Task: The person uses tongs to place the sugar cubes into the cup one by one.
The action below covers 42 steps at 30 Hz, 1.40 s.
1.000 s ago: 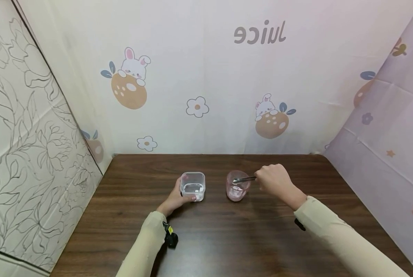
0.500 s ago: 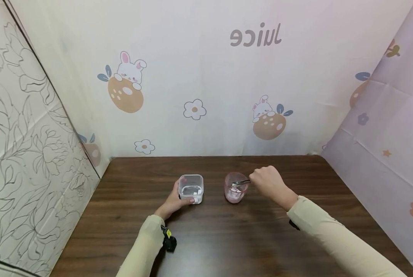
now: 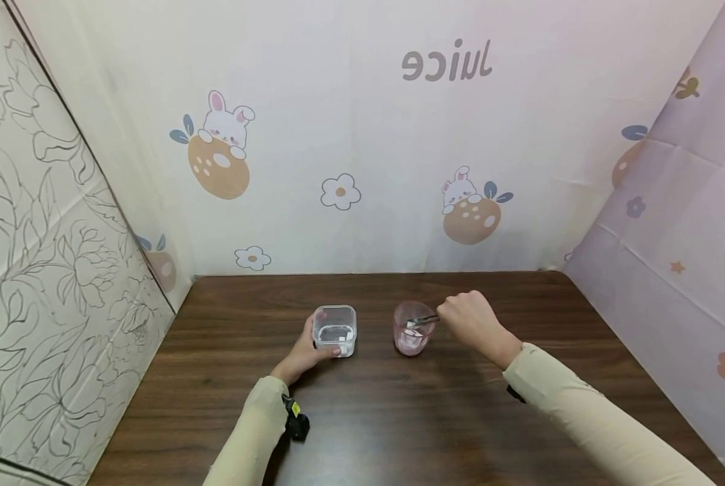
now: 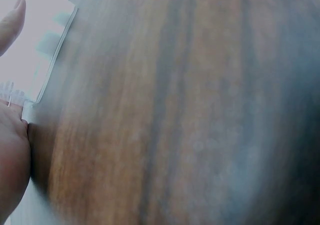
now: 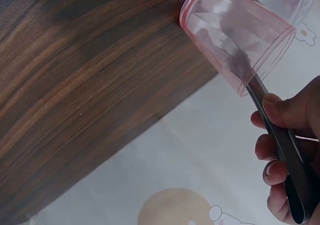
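The sleeves point(image 3: 587, 405) are pale cream. Behind the left hand point(image 3: 304, 351) is a black device point(image 3: 298, 426) with a yellow mark point(image 3: 296, 409); behind the right hand point(image 3: 474, 322), a black piece point(image 3: 516, 394).

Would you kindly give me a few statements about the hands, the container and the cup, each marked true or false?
1. The left hand holds the clear container. True.
2. The right hand grips a dark utensil. True.
3. The clear container has a lid on. False: its top is open.
4. The far end of the dark utensil reaches inside the pink cup. True.
5. The pink cup lies on its side. False: it stands upright on the table.
6. In the head view, the pink cup is to the left of the clear container. False: it is to the right.
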{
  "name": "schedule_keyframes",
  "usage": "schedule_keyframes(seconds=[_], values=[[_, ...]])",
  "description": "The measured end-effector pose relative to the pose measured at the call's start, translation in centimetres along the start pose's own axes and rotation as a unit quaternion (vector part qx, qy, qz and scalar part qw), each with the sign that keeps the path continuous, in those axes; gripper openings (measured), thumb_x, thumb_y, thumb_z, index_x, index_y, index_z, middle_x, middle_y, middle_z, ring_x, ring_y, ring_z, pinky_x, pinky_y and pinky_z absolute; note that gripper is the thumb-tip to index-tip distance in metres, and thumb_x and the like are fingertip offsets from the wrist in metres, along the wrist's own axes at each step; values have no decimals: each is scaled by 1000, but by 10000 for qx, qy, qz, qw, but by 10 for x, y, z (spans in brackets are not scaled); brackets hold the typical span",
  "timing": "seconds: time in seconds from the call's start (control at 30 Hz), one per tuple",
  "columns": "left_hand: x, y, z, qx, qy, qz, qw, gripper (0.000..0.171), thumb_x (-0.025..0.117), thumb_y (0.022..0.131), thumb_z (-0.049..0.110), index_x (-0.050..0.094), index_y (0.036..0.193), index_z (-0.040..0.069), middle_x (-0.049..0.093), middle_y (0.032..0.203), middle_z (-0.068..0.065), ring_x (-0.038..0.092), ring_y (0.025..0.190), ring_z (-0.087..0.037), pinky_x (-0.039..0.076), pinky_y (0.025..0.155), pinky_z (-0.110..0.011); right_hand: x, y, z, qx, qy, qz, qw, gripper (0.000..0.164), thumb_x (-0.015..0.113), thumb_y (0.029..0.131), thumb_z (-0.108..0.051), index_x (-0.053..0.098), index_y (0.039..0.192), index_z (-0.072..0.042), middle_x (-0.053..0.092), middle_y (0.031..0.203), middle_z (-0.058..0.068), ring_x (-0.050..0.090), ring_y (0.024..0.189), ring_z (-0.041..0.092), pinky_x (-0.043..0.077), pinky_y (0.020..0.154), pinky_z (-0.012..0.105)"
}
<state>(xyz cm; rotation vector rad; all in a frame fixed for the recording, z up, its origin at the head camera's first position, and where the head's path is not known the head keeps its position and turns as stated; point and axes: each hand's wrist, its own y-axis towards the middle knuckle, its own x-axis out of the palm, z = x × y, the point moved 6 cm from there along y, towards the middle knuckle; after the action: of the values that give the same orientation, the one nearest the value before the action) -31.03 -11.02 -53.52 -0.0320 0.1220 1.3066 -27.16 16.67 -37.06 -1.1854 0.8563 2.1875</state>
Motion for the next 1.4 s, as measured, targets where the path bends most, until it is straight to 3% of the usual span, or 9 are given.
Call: schedule_keyframes(seconds=[0.33,0.47,0.6,0.77,1.1,1.27,1.4], values=[[4,-15,34,38,-20,-124,9999,93,75,76,-5,15,147,-4,25,148,-30,27,132,-44,20,106,-52,-9,-2,8,188,41,23,9998,42,71,63,-1,36,47,-19,36,45,-4,24,45,10,28,36,31],[4,-17,37,0,-14,-122,9999,92,74,77,-5,15,147,-4,24,149,-29,25,134,-43,19,107,-51,-18,-3,14,302,147,92,9994,35,81,61,-12,48,50,-18,42,46,-4,32,40,10,32,35,32],[3,-16,37,25,-29,-123,9999,93,74,76,-5,14,147,-4,24,149,-29,23,134,-44,17,108,-53,-29,-5,19,390,276,280,9985,35,83,66,-16,52,53,-18,43,46,-4,36,38,12,34,35,32],[3,-16,37,38,-90,-148,9998,93,74,76,-5,14,147,-4,23,149,-29,24,134,-45,16,108,-55,-40,-6,22,487,453,436,9968,40,78,74,-13,45,51,-19,35,45,-5,31,38,12,31,35,32],[3,-15,36,49,-98,-196,9997,93,74,77,-5,13,147,-4,21,150,-29,21,135,-44,14,109,-54,-53,4,12,375,526,749,9951,35,77,73,-12,48,55,-18,39,46,-4,37,37,15,30,34,32],[1,-8,19,16,-94,-91,9999,95,76,75,-3,15,148,0,24,150,-26,23,136,-41,15,109,-54,-55,14,1,217,545,878,9944,28,74,71,-9,51,56,-17,41,47,-4,36,38,14,30,34,32],[2,-12,25,-14,-30,-120,9999,95,76,77,-2,14,148,0,23,151,-25,24,136,-41,17,109,-52,-53,22,-7,201,639,748,9949,28,72,70,-6,51,55,-17,40,46,-5,30,40,11,27,35,30]])
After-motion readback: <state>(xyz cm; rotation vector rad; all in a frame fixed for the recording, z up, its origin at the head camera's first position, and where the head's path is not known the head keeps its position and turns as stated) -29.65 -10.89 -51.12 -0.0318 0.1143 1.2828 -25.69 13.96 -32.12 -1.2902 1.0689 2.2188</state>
